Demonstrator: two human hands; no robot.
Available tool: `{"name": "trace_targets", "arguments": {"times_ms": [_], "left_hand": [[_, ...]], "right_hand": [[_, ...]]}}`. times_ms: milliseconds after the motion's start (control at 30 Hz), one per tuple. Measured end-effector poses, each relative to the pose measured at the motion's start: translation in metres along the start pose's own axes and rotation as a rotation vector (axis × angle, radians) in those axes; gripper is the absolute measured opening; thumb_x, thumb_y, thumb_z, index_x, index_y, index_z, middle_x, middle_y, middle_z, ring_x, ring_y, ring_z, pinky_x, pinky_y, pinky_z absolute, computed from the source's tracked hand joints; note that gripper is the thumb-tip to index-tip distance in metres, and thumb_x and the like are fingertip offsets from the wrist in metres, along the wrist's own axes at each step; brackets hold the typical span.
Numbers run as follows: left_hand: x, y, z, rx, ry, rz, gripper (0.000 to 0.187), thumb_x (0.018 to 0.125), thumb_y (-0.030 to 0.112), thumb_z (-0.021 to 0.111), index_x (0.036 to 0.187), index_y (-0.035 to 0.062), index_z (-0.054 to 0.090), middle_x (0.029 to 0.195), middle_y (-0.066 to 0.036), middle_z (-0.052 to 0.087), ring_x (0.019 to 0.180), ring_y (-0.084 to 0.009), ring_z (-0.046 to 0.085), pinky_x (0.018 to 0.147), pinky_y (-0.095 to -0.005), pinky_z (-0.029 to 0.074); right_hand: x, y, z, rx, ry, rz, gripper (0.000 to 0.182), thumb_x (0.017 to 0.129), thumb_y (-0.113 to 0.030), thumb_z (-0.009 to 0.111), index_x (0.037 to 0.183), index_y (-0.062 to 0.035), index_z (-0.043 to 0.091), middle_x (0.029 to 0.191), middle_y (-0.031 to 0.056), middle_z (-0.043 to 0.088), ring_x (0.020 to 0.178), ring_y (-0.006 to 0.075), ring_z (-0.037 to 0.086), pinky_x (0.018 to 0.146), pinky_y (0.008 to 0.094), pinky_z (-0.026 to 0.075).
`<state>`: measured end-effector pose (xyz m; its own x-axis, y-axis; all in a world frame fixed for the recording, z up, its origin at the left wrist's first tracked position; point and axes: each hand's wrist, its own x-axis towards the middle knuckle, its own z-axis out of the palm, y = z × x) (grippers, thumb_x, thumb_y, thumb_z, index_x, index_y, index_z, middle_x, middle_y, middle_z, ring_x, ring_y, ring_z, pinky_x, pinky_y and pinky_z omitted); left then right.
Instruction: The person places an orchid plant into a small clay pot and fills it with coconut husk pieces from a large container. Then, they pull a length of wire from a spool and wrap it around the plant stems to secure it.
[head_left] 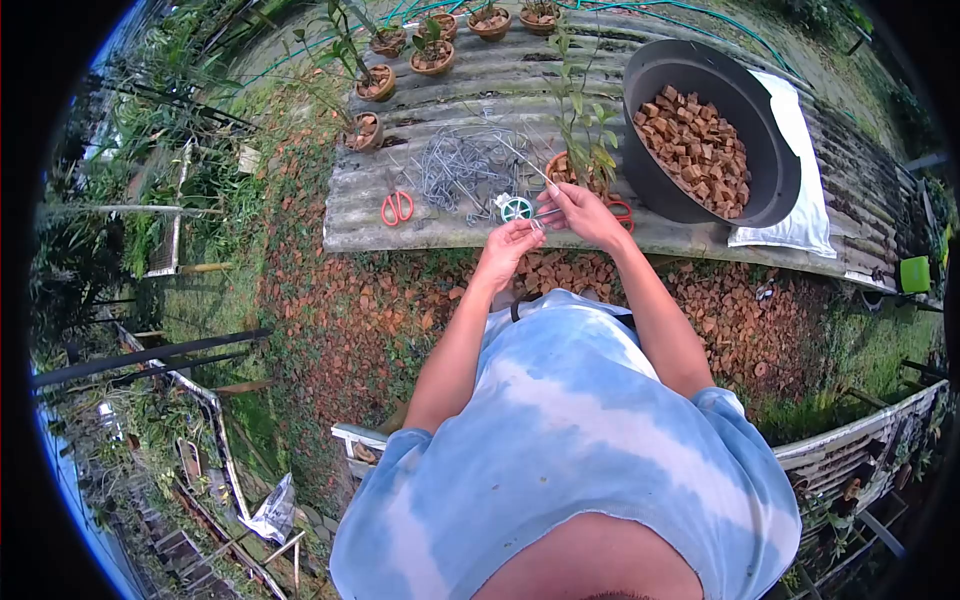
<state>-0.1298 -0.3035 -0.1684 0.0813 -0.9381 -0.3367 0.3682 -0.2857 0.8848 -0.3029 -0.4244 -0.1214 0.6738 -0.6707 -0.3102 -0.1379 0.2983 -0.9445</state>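
My right hand is closed around a thin metal wire that slants up to the left from its fingers. Close beside it, my left hand has its fingertips pinched together; whatever they hold is too small to name. A green-rimmed spool shows just above the left fingertips. Behind the hands lies a tangled heap of bent metal wires. Red-handled scissors rest left of the heap, and another red handle is partly hidden behind my right hand. A potted leafy plant stands just beyond.
A large black tub holding brown husk chunks stands at the right, on a white sack. Several clay pots with plants line the far left of the corrugated sheet tabletop. Brown chips cover the ground below.
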Motion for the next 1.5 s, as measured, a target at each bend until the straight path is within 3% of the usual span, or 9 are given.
{"name": "trace_targets", "arguments": {"times_ms": [233, 467, 767, 867, 1000, 1133, 1267, 1333, 1500], "left_hand": [[-0.015, 0.002, 0.009, -0.194, 0.081, -0.075, 0.036, 0.100, 0.014, 0.068, 0.130, -0.0027, 0.059, 0.116, -0.010, 0.070, 0.102, -0.0159, 0.069, 0.093, -0.0276, 0.057], [-0.029, -0.002, 0.025, -0.041, 0.295, 0.139, 0.041, 0.104, 0.014, 0.062, 0.140, -0.0036, 0.053, 0.119, -0.012, 0.069, 0.103, -0.0171, 0.070, 0.094, -0.0298, 0.058], [-0.030, -0.002, 0.003, 0.274, 0.218, 0.188, 0.042, 0.107, 0.014, 0.055, 0.145, -0.0029, 0.051, 0.114, -0.009, 0.070, 0.099, -0.0137, 0.068, 0.089, -0.0293, 0.057], [-0.030, 0.006, 0.000, 0.248, 0.220, 0.178, 0.040, 0.106, 0.011, 0.055, 0.143, -0.0032, 0.053, 0.116, -0.010, 0.070, 0.101, -0.0142, 0.068, 0.092, -0.0299, 0.056], [-0.043, 0.026, 0.004, -0.139, 0.222, 0.107, 0.033, 0.101, 0.006, 0.062, 0.133, -0.0025, 0.059, 0.120, -0.010, 0.068, 0.106, -0.0154, 0.067, 0.097, -0.0302, 0.055], [-0.042, 0.019, -0.015, -0.164, 0.115, -0.050, 0.031, 0.099, 0.008, 0.068, 0.127, -0.0015, 0.061, 0.118, -0.009, 0.069, 0.106, -0.0150, 0.067, 0.097, -0.0302, 0.055], [-0.034, 0.000, -0.020, -0.074, 0.229, 0.003, 0.027, 0.099, 0.007, 0.068, 0.123, -0.0015, 0.062, 0.118, -0.010, 0.069, 0.107, -0.0146, 0.067, 0.098, -0.0300, 0.055], [-0.028, -0.013, -0.019, -0.145, 0.355, 0.084, 0.025, 0.098, 0.005, 0.069, 0.121, -0.0015, 0.063, 0.119, -0.010, 0.068, 0.110, -0.0153, 0.066, 0.100, -0.0300, 0.054], [-0.013, -0.043, -0.009, -0.125, 0.348, 0.167, 0.024, 0.094, -0.002, 0.071, 0.117, -0.0004, 0.063, 0.123, -0.012, 0.067, 0.118, -0.0177, 0.063, 0.104, -0.0315, 0.052]], "right_hand": [[0.014, -0.005, 0.001, -0.164, -0.079, -0.111, 0.039, 0.110, -0.034, 0.047, 0.121, -0.0014, 0.065, 0.098, 0.0086, 0.073, 0.083, 0.0153, 0.070, 0.075, 0.0312, 0.056], [0.026, 0.001, 0.010, -0.198, -0.100, -0.130, 0.044, 0.112, -0.033, 0.044, 0.124, 0.0046, 0.063, 0.092, 0.0106, 0.072, 0.078, 0.0145, 0.070, 0.072, 0.0297, 0.057], [0.036, 0.009, 0.032, -0.140, -0.072, -0.141, 0.038, 0.113, -0.023, 0.040, 0.125, 0.0055, 0.061, 0.088, 0.0103, 0.071, 0.074, 0.0133, 0.069, 0.068, 0.0281, 0.057], [0.039, 0.003, 0.039, -0.124, -0.067, -0.145, 0.037, 0.112, -0.023, 0.041, 0.128, 0.0037, 0.061, 0.084, 0.0078, 0.068, 0.073, 0.0120, 0.068, 0.068, 0.0280, 0.057], [0.040, -0.010, 0.050, -0.175, -0.108, -0.163, 0.036, 0.111, -0.025, 0.046, 0.134, -0.0014, 0.062, 0.080, 0.0046, 0.065, 0.069, 0.0111, 0.064, 0.066, 0.0282, 0.055], [0.035, 0.004, 0.048, -0.426, -0.107, -0.289, 0.036, 0.107, -0.021, 0.056, 0.137, -0.0020, 0.060, 0.086, 0.0101, 0.069, 0.074, 0.0141, 0.068, 0.067, 0.0317, 0.054], [0.024, 0.016, 0.041, -0.511, -0.048, -0.314, 0.047, 0.101, -0.031, 0.063, 0.135, -0.0001, 0.061, 0.110, 0.0261, 0.072, 0.101, 0.0356, 0.072, 0.085, 0.0425, 0.054], [0.015, 0.022, 0.027, -0.535, -0.117, -0.242, 0.048, 0.100, -0.032, 0.064, 0.135, 0.0008, 0.061, 0.111, 0.0249, 0.072, 0.101, 0.0354, 0.072, 0.086, 0.0422, 0.055], [-0.016, 0.035, -0.013, -0.606, -0.176, -0.053, 0.048, 0.098, -0.031, 0.068, 0.130, 0.0054, 0.062, 0.110, 0.0232, 0.073, 0.102, 0.0308, 0.073, 0.086, 0.0418, 0.057]]}}
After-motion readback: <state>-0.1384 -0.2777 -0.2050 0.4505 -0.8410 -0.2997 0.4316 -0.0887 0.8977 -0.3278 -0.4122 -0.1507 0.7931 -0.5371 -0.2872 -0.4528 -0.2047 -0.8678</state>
